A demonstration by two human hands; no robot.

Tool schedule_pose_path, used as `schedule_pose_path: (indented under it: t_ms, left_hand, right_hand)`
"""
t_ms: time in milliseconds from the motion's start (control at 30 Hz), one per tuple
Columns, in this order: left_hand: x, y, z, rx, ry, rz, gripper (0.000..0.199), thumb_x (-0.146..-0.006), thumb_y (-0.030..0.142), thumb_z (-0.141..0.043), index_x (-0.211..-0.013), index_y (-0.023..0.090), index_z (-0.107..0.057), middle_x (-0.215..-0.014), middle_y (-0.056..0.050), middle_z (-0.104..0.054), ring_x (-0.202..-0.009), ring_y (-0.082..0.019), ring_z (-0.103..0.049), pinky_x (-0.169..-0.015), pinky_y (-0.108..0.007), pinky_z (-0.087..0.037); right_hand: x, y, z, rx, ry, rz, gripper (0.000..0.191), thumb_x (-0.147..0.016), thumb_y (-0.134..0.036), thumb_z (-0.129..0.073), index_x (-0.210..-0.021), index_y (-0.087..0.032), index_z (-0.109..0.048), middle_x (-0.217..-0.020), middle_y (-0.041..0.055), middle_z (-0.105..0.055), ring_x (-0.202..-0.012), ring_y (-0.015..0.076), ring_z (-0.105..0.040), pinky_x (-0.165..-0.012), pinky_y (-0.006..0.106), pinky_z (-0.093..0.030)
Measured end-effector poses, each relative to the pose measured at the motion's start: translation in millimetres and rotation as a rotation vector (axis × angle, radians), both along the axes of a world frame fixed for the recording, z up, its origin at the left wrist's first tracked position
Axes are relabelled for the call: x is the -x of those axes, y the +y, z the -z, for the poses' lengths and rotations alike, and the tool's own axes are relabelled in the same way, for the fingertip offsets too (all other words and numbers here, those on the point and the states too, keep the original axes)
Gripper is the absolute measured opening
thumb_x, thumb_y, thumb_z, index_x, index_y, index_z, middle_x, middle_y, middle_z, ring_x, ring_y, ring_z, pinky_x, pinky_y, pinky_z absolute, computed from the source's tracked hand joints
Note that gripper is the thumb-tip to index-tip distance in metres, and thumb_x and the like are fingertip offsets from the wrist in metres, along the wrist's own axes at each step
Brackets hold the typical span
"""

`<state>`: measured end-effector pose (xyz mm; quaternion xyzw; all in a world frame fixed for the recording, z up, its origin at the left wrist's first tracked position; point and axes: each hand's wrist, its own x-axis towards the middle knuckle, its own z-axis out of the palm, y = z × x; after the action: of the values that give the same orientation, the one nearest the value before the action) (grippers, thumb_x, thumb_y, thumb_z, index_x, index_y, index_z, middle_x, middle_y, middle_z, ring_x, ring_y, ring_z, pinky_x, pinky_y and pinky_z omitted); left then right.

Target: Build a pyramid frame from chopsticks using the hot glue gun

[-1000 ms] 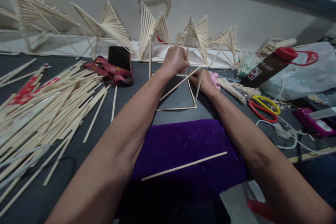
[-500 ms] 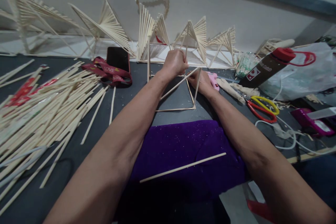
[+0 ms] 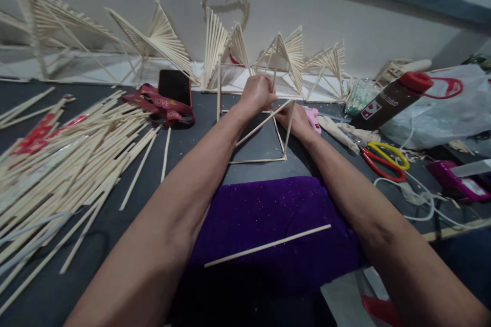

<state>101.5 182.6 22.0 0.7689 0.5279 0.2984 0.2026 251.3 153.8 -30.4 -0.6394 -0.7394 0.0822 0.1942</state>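
- Frame of pale wooden sticks (image 3: 257,161) stands on the dark grey desk (image 3: 203,117), just beyond a purple cloth (image 3: 264,204).
- The left hand (image 3: 260,94) is clamped on the frame's slim upright stick (image 3: 274,80).
- The right hand (image 3: 296,117) is near that stick's foot, partly behind a slanting one; whether its fingers grip, I cannot tell.
- A dark cylindrical bottle with a red lid (image 3: 385,102) hides its contents.
- Beside it, a translucent white plastic bag (image 3: 433,117) shows faint greenish shapes inside, too dim to name.
- A small clear plastic packet (image 3: 360,96) holds blurred green-and-white pieces.
- A clear, red-printed plastic wrapper (image 3: 31,139) lies among loose wooden sticks (image 3: 88,163).
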Motion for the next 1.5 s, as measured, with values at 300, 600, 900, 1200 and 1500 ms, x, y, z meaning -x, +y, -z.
schedule_pose_path:
  t_ms: [300,600,900,1200,1500]
  left_hand:
    - [-1,1,-0.2,-0.018,0.001,0.01,0.023,-0.079,0.007,-0.069,-0.068,0.024,-0.058,-0.086,-0.006,-0.076,-0.108,-0.025,-0.067,-0.102,-0.034,-0.048]
    - [-3,1,1.6,-0.012,-0.027,-0.006,0.019,-0.078,0.009,-0.075,-0.07,0.02,-0.062,-0.086,-0.007,-0.075,-0.117,-0.03,-0.068,-0.105,-0.037,-0.049]
    - [-3,3,-1.8,-0.042,-0.013,-0.003,0.035,-0.071,0.007,-0.07,-0.057,0.025,-0.043,-0.073,-0.004,-0.067,-0.1,-0.028,-0.071,-0.094,-0.034,-0.05]
    - [-2,3,-2.7,-0.076,0.064,0.023,0.031,-0.074,0.015,-0.071,-0.06,0.024,-0.045,-0.073,-0.004,-0.066,-0.094,-0.027,-0.069,-0.086,-0.035,-0.049]
    - [-4,2,-4.4,-0.068,0.059,0.008,0.028,-0.071,0.016,-0.071,-0.06,0.023,-0.045,-0.075,-0.006,-0.065,-0.091,-0.027,-0.068,-0.087,-0.036,-0.049]
  right_hand:
    - [11,5,-5.7,0.008,0.01,0.095,0.029,-0.095,-0.034,-0.065,-0.103,-0.014,-0.085,-0.105,0.0157,-0.084,-0.103,0.0285,-0.076,-0.086,0.033,-0.053]
    - [19,12,4.7,-0.062,-0.107,0.167,0.034,-0.098,-0.034,-0.057,-0.109,-0.014,-0.082,-0.111,0.0225,-0.08,-0.106,0.037,-0.075,-0.085,0.042,-0.056]
    - [25,10,1.6,-0.019,-0.11,0.154,0.039,-0.1,-0.037,-0.055,-0.122,-0.014,-0.077,-0.117,0.0229,-0.08,-0.112,0.0384,-0.075,-0.089,0.042,-0.056]
    - [28,6,-5.2,0.047,-0.126,0.178,0.052,-0.105,-0.054,-0.049,-0.125,-0.015,-0.077,-0.124,0.0199,-0.079,-0.119,0.0345,-0.074,-0.098,0.04,-0.055]
    - [27,9,-5.0,0.054,-0.107,0.148,0.044,-0.104,-0.045,-0.05,-0.117,-0.013,-0.079,-0.126,0.0201,-0.079,-0.122,0.0337,-0.072,-0.099,0.038,-0.053]
